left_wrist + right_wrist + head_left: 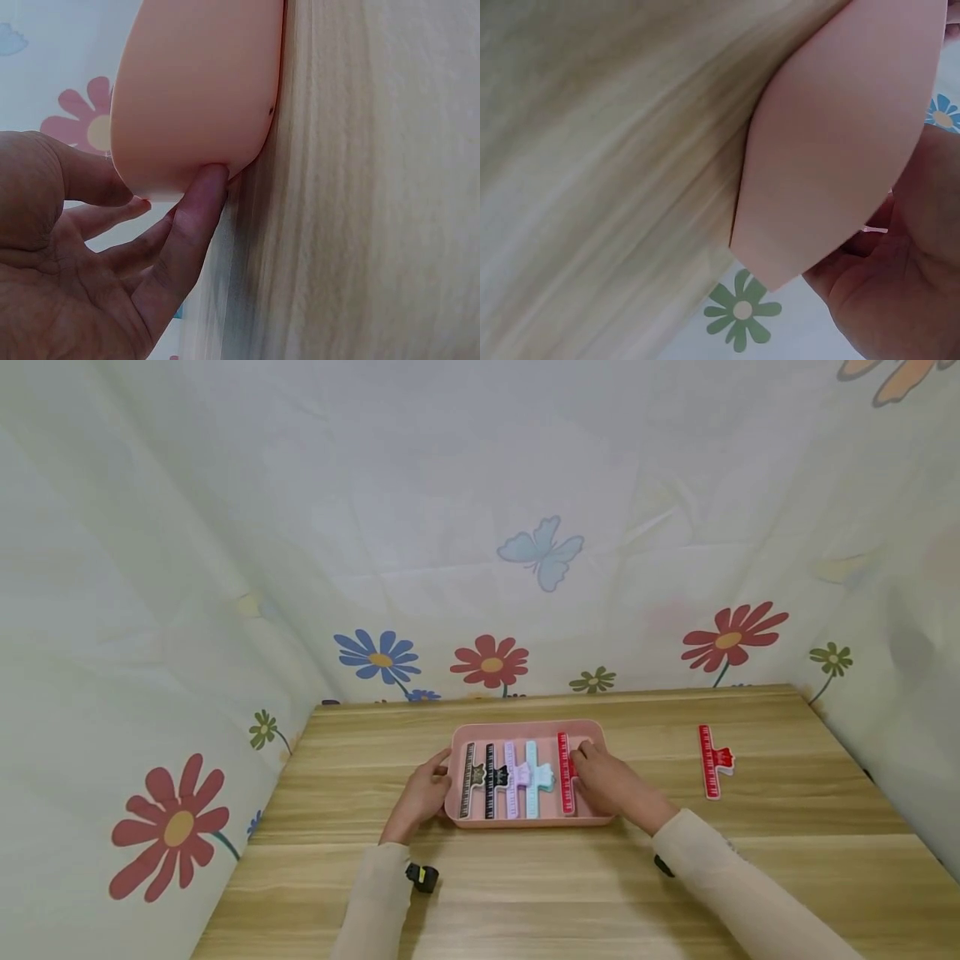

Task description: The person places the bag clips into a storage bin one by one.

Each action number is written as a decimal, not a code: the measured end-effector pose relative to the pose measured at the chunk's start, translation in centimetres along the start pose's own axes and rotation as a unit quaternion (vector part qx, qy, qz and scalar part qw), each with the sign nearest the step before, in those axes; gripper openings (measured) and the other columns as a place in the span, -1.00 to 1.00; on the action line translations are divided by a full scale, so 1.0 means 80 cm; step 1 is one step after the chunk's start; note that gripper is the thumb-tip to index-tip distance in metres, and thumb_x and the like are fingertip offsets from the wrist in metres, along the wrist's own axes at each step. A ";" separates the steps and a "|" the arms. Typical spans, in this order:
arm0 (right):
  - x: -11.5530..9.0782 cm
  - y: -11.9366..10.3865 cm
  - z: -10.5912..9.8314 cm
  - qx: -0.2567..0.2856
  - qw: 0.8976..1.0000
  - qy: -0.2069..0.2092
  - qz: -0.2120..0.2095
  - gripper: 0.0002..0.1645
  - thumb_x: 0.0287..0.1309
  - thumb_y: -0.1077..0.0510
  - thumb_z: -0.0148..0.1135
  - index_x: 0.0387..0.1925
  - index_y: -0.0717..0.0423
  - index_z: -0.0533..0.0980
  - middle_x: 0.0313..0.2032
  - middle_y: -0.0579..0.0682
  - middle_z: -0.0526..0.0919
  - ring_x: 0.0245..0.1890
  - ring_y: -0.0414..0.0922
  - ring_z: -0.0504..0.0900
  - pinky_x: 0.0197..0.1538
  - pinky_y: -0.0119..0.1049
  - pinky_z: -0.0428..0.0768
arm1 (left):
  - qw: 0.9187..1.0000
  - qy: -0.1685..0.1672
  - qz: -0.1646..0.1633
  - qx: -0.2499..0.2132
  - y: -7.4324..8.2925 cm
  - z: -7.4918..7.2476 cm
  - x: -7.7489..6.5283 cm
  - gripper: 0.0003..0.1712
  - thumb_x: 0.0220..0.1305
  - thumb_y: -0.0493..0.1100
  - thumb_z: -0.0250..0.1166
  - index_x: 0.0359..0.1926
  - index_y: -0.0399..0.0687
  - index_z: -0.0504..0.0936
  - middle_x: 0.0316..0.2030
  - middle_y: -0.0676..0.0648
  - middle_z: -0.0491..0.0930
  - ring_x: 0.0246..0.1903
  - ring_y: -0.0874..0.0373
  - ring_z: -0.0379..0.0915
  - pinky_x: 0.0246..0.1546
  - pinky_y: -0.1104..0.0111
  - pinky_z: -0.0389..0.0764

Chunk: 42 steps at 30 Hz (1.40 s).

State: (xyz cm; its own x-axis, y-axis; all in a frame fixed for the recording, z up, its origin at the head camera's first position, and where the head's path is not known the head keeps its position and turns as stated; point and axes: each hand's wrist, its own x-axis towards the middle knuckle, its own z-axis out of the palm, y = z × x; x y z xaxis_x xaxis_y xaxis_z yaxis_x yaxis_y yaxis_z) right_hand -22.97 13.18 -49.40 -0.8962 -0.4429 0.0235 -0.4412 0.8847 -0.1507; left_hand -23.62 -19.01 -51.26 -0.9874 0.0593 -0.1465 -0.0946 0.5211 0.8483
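Note:
A pink tray (551,822) lies on the wooden table with several long clips in a row, each bearing piano-key markings. My left hand (426,789) holds the tray's left end, its thumb (201,202) pressed against the outer wall and other fingers near the rim. My right hand (606,777) reaches over the right end and holds a red clip (566,781) inside the tray; its fingertips are partly hidden. Left of that clip are a light blue clip (532,777), a purple clip (512,781), a black clip (491,789) and a dark clip (467,789).
Another red clip (708,768) lies on the table (525,893), right of the tray. A white curtain (420,510) printed with flowers and butterflies hangs behind and at both sides of the table.

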 end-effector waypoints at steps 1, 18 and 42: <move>0.000 0.000 0.001 0.002 1.000 0.002 -0.003 -0.45 0.34 0.10 0.15 0.21 0.39 0.39 -0.05 0.19 0.49 -0.11 -0.05 0.48 0.06 -0.09 0.67 | 1.000 0.000 0.000 0.000 0.000 0.000 0.000 -0.36 0.41 -0.29 0.01 0.48 0.02 0.22 0.16 -0.35 0.50 -0.31 0.05 0.60 -0.64 0.30 0.64; 0.005 -0.008 0.020 -0.018 0.997 0.048 -0.050 -0.46 0.25 0.09 0.26 0.11 0.41 0.44 -0.07 0.22 0.56 -0.08 0.06 0.55 0.07 -0.06 0.63 | 1.000 -0.003 -0.003 0.002 -0.002 0.002 -0.001 -0.35 0.41 -0.28 0.01 0.49 0.04 0.21 0.17 -0.35 0.49 -0.37 0.08 0.59 -0.65 0.32 0.62; 0.006 -0.010 0.012 0.010 0.999 0.036 -0.029 -0.30 0.23 0.02 0.27 0.28 0.34 0.37 0.17 0.25 0.50 0.15 0.15 0.51 0.21 0.05 0.55 | 1.000 -0.003 -0.014 0.013 0.000 -0.001 0.005 -0.35 0.41 -0.26 0.02 0.49 0.11 0.22 0.19 -0.31 0.49 -0.34 0.06 0.59 -0.63 0.33 0.63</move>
State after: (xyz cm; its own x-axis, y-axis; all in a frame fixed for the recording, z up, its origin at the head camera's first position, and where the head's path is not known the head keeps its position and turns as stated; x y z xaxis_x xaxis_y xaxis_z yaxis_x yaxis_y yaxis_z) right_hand -23.01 12.11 -50.18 -0.8708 -0.4805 0.1040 -0.4915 0.8546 -0.1676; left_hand -24.02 -19.05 -51.29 -0.9838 0.0490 -0.1723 -0.1184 0.5438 0.8308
